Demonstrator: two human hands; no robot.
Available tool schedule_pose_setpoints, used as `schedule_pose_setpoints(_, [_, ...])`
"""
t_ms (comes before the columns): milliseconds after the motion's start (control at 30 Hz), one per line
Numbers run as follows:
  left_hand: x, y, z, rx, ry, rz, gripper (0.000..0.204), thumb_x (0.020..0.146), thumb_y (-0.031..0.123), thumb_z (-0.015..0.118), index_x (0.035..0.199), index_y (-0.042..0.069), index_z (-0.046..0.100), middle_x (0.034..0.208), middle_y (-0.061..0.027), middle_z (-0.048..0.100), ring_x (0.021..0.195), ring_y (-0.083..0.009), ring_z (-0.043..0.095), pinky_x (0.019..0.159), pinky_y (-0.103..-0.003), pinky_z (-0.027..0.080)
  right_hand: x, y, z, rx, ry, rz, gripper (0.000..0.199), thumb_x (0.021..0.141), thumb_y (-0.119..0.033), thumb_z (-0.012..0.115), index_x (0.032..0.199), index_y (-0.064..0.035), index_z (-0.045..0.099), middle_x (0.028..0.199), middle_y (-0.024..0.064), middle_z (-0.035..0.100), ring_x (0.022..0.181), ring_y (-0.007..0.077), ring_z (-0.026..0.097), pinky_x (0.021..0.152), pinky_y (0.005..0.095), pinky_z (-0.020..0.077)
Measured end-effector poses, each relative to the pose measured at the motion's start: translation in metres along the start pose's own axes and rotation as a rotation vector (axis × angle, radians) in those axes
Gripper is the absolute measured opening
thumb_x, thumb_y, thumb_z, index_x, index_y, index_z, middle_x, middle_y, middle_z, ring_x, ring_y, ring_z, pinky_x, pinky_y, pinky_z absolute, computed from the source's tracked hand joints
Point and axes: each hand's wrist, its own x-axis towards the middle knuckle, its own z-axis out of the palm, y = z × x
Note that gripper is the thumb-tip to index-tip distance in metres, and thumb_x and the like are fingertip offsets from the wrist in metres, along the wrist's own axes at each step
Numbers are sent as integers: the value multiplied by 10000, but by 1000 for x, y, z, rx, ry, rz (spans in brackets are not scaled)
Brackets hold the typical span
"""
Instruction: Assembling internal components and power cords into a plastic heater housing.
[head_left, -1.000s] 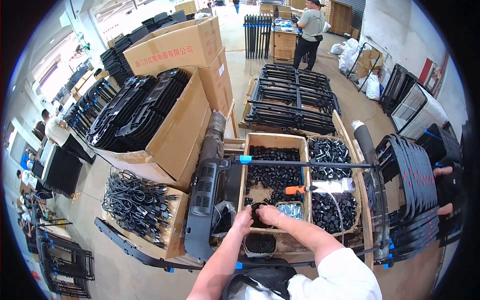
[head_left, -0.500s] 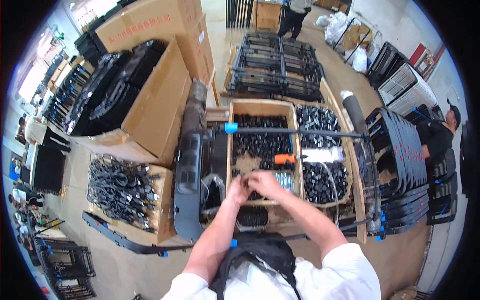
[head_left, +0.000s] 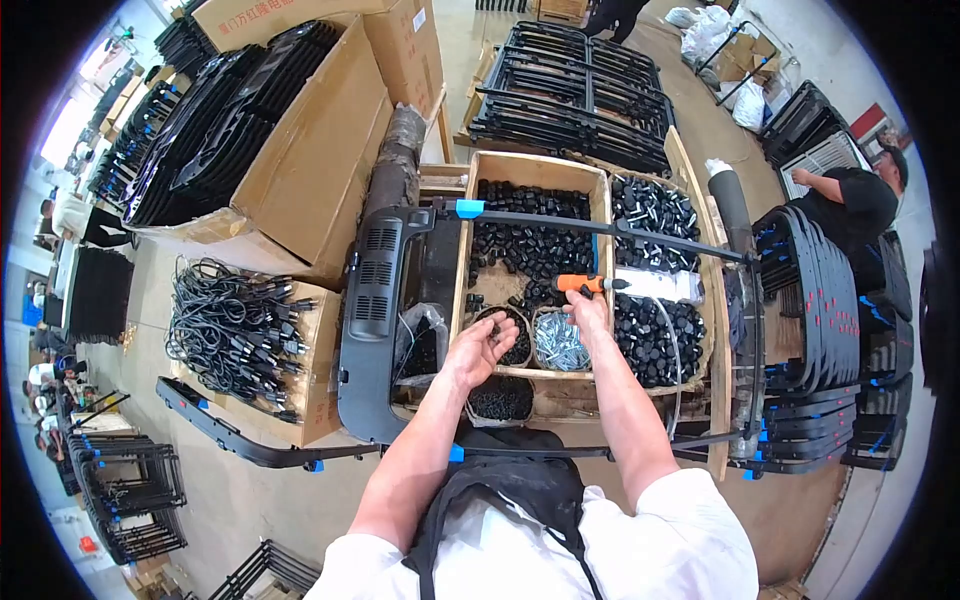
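Right hand (head_left: 590,310) closed on orange-handled screwdriver (head_left: 583,284) over wooden crate (head_left: 530,165) | left hand (head_left: 480,345) cupped half-open, small dark bits inside, I can't identify them | screw tub (head_left: 560,342) just beside.

A factory floor: cardboard boxes (head_left: 320,150), stacked black frames (head_left: 570,90), parts crate (head_left: 530,170).

Right hand (head_left: 588,308) at orange-handled screwdriver (head_left: 590,284)
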Motion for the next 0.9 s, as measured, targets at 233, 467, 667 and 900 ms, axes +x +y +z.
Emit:
schedule_pose_setpoints(233, [-42,-5,-13,73,-32,-9,344,1152,255,431,1293,-10,597,1048,-102,686,902,-232,703,806,-362,613,39,18,44,-74,191,-380,441,858,-196,830,1245,-74,657,1030,59,754,933,209,707,916,373,531])
schedule_pose_setpoints(467, [-63,-23,4,87,12,56,261,1136,294,500,1116,65,625,1054,-100,706,921,-212,704,773,-327,594,89,23,55,-29,48,-494,551,823,-248,869,1283,-117,596,1028,1,658,934,161,627,902,332,512])
schedule_pose_setpoints(667, [-73,-12,-5,138,84,56,282,1116,363,550,1100,106,664,824,28,611,693,-102,571,586,-242,434,80,-1,66,-256,8,-436,522,807,-296,874,1255,-107,684,1026,42,742,965,180,689,935,355,523])
schedule_pose_setpoints(900, [-48,-13,-15,247,-27,163,351,1118,299,542,1275,5,652,961,-36,639,808,-137,643,650,-291,547,-27,-65,20,-2,-180,-691,499,894,-60,823,1347,-53,614,1203,103,710,1104,198,670,1023,346,524])
